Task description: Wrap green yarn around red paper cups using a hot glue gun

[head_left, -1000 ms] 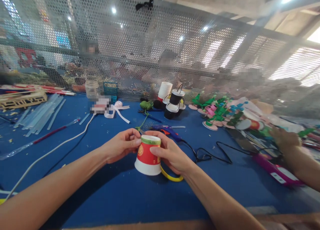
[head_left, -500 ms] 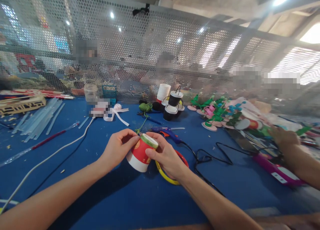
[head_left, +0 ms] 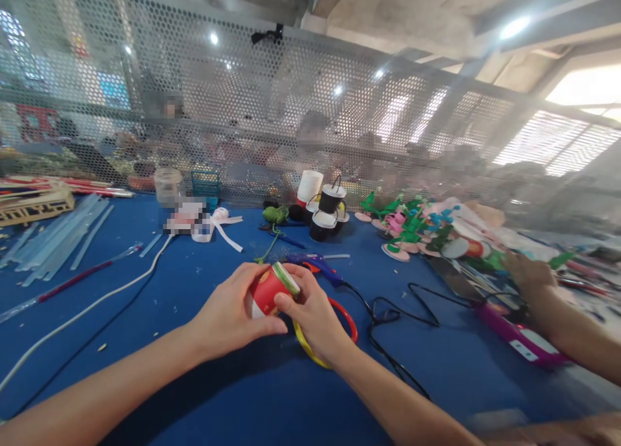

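Note:
Both of my hands hold a red and white paper cup, tipped on its side, with green yarn round its base end at the upper right. My left hand wraps the cup's white rim end, thumb underneath. Gripping the yarn-covered end is my right hand, its thumb on the red side. A strand of green yarn runs from the cup to a ball of green yarn farther back. Under my right wrist lie a yellow ring and a red ring. Just behind the hands rests a blue glue gun.
Behind stand small black buckets and stacked white cups. Glue sticks and a white cable lie left. A black cord leads right toward a purple power strip, beside another person's arm. A perforated metal screen borders the back.
The cup has tilted further onto its side, its green base turning right. My left hand has shifted from a fingertip hold to wrapping the cup, thumb now below. The view has turned slightly right.

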The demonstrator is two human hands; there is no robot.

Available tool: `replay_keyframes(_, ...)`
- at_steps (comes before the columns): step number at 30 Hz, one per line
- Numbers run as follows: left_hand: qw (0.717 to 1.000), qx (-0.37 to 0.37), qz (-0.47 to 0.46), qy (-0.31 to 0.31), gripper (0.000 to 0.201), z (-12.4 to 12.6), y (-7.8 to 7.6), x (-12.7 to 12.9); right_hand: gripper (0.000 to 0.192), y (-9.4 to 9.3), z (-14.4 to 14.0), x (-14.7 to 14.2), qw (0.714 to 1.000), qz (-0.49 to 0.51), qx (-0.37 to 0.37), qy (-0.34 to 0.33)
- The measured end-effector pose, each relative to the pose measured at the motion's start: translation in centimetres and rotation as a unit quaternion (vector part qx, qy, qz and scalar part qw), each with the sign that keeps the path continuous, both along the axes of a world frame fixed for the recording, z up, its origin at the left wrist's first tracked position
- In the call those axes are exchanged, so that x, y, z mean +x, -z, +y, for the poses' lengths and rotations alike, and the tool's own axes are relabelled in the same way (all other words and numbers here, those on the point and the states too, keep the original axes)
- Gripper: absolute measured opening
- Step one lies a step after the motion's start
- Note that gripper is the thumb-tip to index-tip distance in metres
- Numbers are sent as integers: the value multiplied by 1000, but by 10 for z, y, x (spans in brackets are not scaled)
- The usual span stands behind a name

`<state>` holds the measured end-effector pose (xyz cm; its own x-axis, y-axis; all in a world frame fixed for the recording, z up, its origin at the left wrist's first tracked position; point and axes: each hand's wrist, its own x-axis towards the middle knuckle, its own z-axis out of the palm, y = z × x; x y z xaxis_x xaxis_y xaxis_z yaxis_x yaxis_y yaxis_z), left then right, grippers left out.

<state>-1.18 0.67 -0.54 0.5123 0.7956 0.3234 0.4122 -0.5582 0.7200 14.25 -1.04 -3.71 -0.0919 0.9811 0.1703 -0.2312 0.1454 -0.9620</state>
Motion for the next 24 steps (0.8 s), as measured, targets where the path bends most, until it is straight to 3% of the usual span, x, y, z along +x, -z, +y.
replay_keyframes(2,999,5,34,-17,62,1,3,0,48,-1,0,0,1000,-25,0,-7)
replay_keyframes(4,997,24,69,-26,54,3,6,-1,51,-4,1,4,997,-79,6,-25)
replay_keyframes(6,992,58,111,-23,50,6,7,-2,57,-12,2,11,986,-166,5,-27)
replay_keyframes(8,981,98,168,-22,50,8,8,-4,57,-23,5,22,962,-273,-2,14)
replay_keyframes(12,948,151,279,-34,50,10,6,-5,44,-51,15,49,879,-459,35,119)
replay_keyframes(16,923,175,340,-33,49,9,3,-5,34,-59,37,73,723,-671,-16,167)
replay_keyframes(17,919,176,353,-30,48,8,2,-5,31,-56,44,77,709,-686,-31,161)
replay_keyframes(20,907,175,382,-19,51,8,-2,-5,14,-39,60,81,697,-701,-62,135)
replay_keyframes(24,901,162,402,-2,54,7,-4,-6,3,-18,72,78,714,-683,-78,130)
